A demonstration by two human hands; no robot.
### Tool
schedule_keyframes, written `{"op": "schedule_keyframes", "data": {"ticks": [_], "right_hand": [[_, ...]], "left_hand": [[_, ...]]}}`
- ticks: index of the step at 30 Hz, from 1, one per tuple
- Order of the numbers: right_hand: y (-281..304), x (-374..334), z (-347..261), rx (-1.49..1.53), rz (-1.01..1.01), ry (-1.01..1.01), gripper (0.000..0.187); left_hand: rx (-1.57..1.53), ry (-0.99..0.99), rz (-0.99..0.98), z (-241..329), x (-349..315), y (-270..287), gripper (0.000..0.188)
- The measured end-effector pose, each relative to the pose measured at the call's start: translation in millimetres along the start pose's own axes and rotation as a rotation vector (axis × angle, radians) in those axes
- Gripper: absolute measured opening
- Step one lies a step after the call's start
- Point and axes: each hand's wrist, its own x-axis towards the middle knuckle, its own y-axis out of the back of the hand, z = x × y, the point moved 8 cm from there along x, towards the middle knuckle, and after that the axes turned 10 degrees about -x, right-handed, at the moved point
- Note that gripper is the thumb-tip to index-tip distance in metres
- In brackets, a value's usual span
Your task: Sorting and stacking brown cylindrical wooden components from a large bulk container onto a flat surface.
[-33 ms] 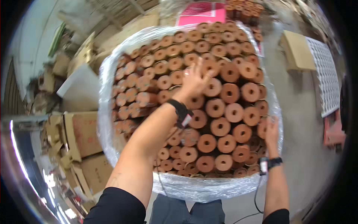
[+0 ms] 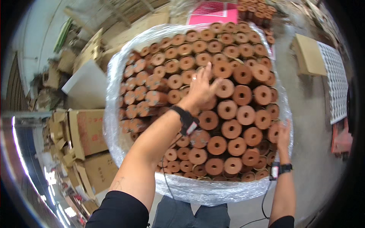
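Packed tightly before me are many reddish-brown cylinders (image 2: 229,109), most with a round hole in the middle of the end that faces up. My left hand (image 2: 200,90) lies over the middle of the stack, fingers spread and touching the tops, holding nothing I can see. The cylinders under its palm are hidden. At the right edge my right hand (image 2: 283,137) rests with its fingers stretched out, beside an end cylinder (image 2: 273,133) and the clear plastic wrap (image 2: 286,108). Toward the left, several cylinders (image 2: 156,98) lie tilted, their sides showing.
Cardboard boxes (image 2: 89,133) stand at the left, below a grey-white sheet (image 2: 85,85). A pink board (image 2: 213,13) lies behind the stack, near more cylinders (image 2: 255,11). On the right are a tan carton (image 2: 310,55) and a white perforated panel (image 2: 334,79). Dark cables hang by both wrists.
The whole view has shifted slightly, so the stack appears a little farther right. My left hand sits slightly farther left over the cylinders. The right hand stays at the stack's edge.
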Motion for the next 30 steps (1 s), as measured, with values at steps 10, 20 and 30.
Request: {"op": "schedule_keyframes", "data": {"ticks": [10, 20, 30], "right_hand": [[-7, -194, -326, 0.216, -0.157, 0.567, 0.028], [-322, -278, -506, -0.711, -0.086, 1.343, 0.067], [-321, -312, -491, -0.704, -0.020, 1.365, 0.059]], "left_hand": [[0.604, 0.520, 0.062, -230, -270, 227, 0.115], [0.442, 0.250, 0.084, -239, -290, 183, 0.124], [0.172, -0.143, 0.017, -185, -382, 126, 0.064]]}}
